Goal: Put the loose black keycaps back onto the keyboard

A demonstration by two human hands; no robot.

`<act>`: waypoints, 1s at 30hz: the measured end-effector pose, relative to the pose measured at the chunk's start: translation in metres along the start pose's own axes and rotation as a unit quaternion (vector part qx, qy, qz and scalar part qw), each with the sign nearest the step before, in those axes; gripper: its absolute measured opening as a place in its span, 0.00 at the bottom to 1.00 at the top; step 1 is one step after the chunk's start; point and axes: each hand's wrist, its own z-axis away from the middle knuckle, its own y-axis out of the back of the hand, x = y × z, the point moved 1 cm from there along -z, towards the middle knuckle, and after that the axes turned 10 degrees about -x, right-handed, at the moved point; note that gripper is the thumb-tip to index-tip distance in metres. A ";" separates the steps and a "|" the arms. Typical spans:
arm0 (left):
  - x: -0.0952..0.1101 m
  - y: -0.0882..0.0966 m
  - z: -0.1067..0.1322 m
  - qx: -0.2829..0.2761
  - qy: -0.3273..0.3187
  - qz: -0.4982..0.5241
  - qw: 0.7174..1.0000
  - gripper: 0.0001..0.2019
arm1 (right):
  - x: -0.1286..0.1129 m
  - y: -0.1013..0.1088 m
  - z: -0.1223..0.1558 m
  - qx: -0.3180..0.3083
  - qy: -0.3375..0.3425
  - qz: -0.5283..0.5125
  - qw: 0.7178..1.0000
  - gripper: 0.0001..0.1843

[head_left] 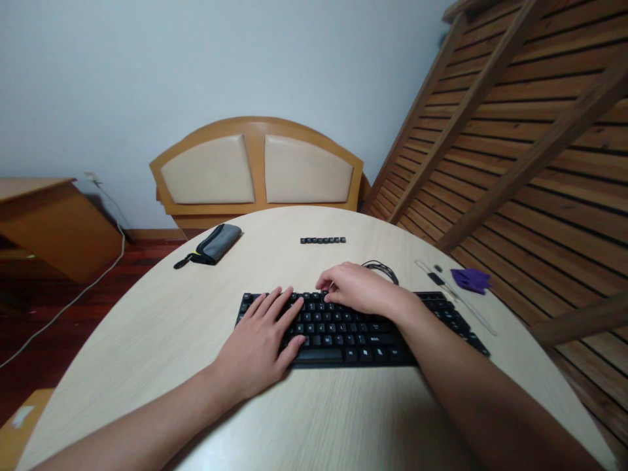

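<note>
A black keyboard [358, 330] lies on the round pale wooden table [196, 314]. My left hand [262, 343] rests flat on the keyboard's left end, fingers stretched out and a little apart. My right hand [358, 289] is over the upper middle rows, fingers curled and pinched down onto a key; what is between the fingertips is too small to make out. A short row of loose black keycaps [322, 240] lies farther back on the table.
A grey pouch [213, 245] with a black strap lies at the back left. A coiled black cable [380, 268], a purple tool [471, 279] and thin white strips [461, 297] sit at the right. A headboard [258, 170] and slatted bed frame [530, 131] lean against the wall.
</note>
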 end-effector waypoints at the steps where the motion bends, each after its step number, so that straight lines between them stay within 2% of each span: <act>1: 0.000 0.000 0.000 0.002 0.000 0.002 1.000 0.29 | -0.001 0.000 0.000 0.002 0.000 0.010 1.000 0.13; 14: 0.001 0.002 0.000 -0.007 0.004 -0.009 1.000 0.29 | -0.003 -0.001 0.002 0.002 0.013 0.031 0.999 0.14; 26: 0.001 0.001 0.000 0.000 0.004 -0.009 1.000 0.28 | -0.011 -0.004 0.000 0.003 -0.028 0.092 0.995 0.14; 30: 0.001 0.001 0.000 -0.002 0.004 -0.012 1.000 0.29 | -0.014 -0.006 0.000 0.000 -0.019 0.117 0.993 0.14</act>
